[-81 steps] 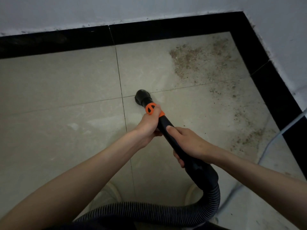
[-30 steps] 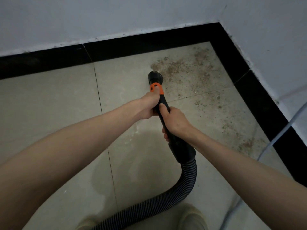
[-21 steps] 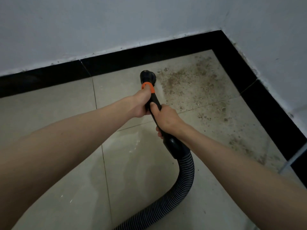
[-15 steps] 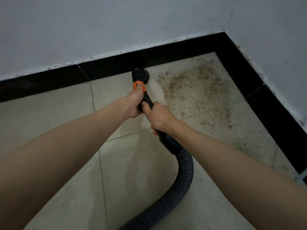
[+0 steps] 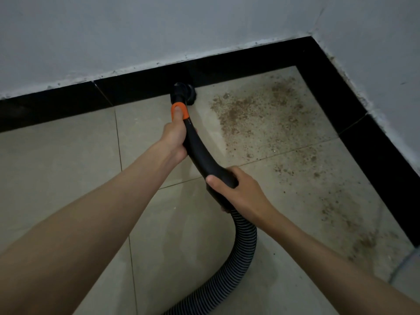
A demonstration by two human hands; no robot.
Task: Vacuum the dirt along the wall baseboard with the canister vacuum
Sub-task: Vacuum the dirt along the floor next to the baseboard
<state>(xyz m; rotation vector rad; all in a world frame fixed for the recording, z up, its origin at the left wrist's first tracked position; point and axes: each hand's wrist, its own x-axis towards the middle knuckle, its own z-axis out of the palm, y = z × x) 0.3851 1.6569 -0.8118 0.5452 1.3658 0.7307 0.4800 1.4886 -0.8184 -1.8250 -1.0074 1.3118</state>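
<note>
Against baseboard, nozzle mouth — seemingly — hidden

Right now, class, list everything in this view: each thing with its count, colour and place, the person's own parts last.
Round vacuum nozzle: one, black, at the back baseboard, left of the dirt.
Curved rigid vacuum wand: one, black with an orange collar, held by both hands.
Ribbed flexible hose: one, black, trailing toward the viewer.
Scattered dirt: brown, in the corner and along the right baseboard.
Baseboard strip: black, below both walls.
Floor tiles: beige.
Walls: two, white.
Left hand: grip below the collar, thumb on it.
Right hand: grip at the wand's rear.
</note>
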